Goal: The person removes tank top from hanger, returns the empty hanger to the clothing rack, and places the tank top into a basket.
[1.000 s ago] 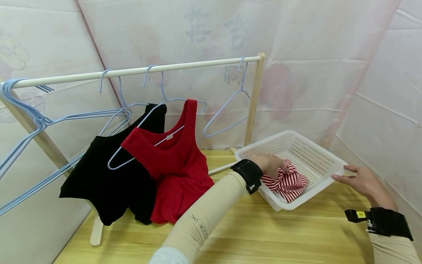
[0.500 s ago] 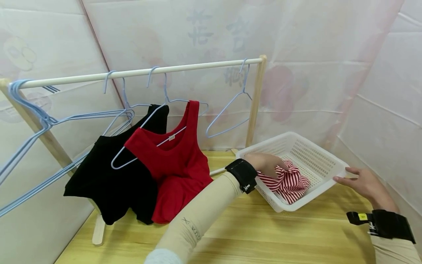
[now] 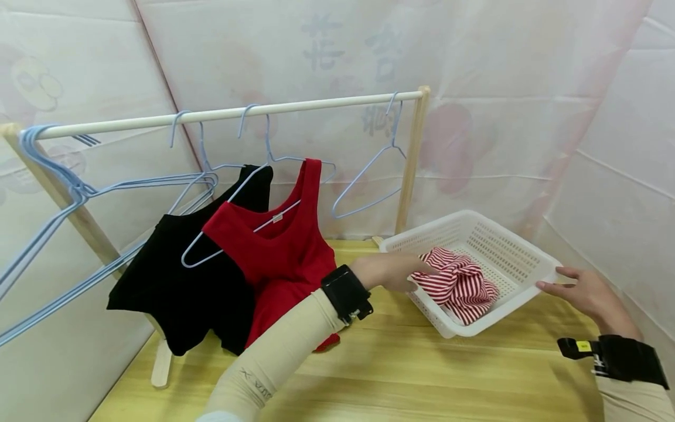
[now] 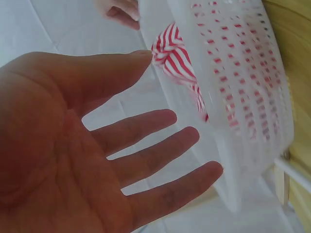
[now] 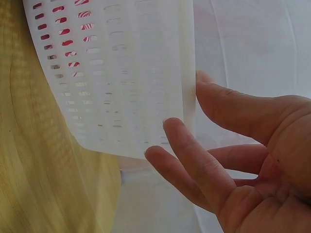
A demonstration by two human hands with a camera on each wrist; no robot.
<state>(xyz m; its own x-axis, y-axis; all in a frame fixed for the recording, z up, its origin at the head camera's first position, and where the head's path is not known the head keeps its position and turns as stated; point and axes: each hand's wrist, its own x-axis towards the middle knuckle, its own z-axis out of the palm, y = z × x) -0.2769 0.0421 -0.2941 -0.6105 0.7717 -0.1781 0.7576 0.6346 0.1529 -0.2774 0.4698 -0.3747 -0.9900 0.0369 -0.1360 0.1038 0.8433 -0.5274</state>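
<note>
My left hand (image 3: 387,272) is at the near left rim of a white plastic basket (image 3: 506,234), holding nothing. The left wrist view shows its fingers (image 4: 160,150) spread and fairly straight. A crumpled red-and-white striped cloth (image 3: 466,290) lies in the basket, just beyond those fingertips. At the right corner of the basket, my right hand (image 3: 590,296) holds the rim. Its thumb (image 5: 233,107) lies at the rim and its bent fingers (image 5: 189,160) are against the outer wall.
A clothes rack with a white rail (image 3: 311,105) stands at the left and back. A red tank top (image 3: 285,252) and a black garment (image 3: 195,275) hang on blue hangers. A bare hanger (image 3: 364,208) hangs at the right end, several more (image 3: 74,190) at the left.
My left hand has let go of the striped cloth and drawn back left, out of the basket to its near rim. The cloth stays in the basket; my right hand keeps its place.
</note>
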